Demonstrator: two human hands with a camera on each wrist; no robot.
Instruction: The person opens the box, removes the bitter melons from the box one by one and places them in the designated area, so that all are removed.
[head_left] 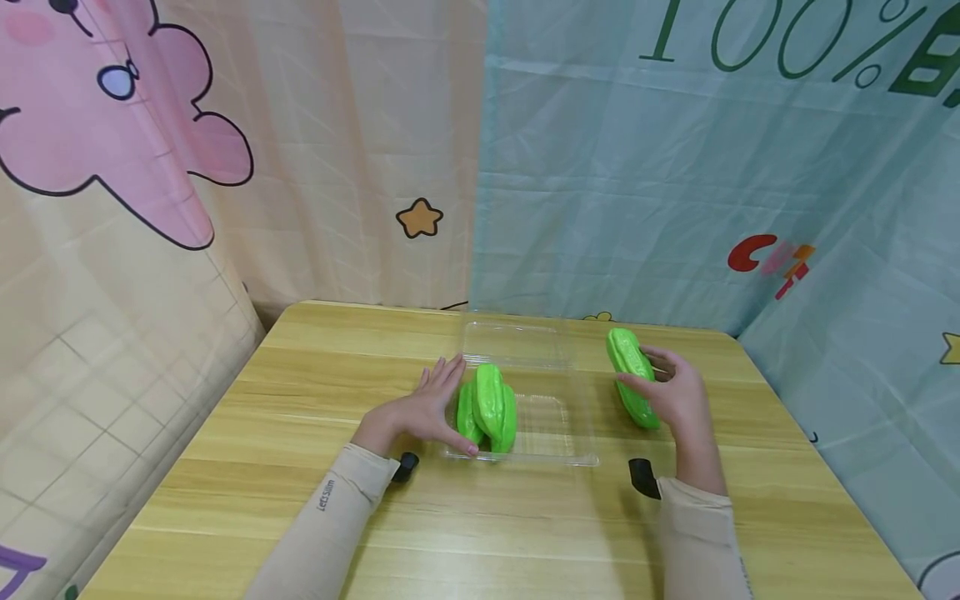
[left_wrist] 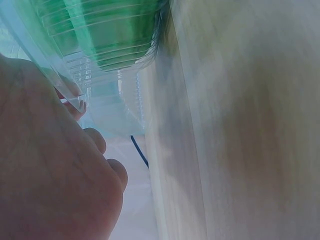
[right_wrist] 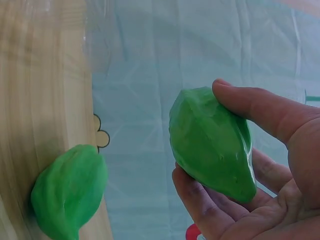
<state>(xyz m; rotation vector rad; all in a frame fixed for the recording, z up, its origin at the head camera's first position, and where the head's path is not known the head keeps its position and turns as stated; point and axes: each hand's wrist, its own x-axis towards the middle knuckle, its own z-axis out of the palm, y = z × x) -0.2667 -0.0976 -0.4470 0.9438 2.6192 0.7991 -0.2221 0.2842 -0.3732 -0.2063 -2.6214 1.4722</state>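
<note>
We saw the right hand [head_left: 681, 396], fingers gripping a glossy green ridged fruit [right_wrist: 207, 142], three o'clock of the clear plastic container [head_left: 543, 425]; left hand [head_left: 422, 414], fingers spread, touched its nine-o'clock edge.

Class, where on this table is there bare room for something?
Bare tabletop lies left of the left hand, right of the right hand, and between the sleeves. The clear box is bare right of its green fruits. Crowded: the box's left side, with fruits and the left hand, and where the right hand holds another fruit.

green ridged fruits [head_left: 491, 408], some in clear box [head_left: 555, 459]
</note>
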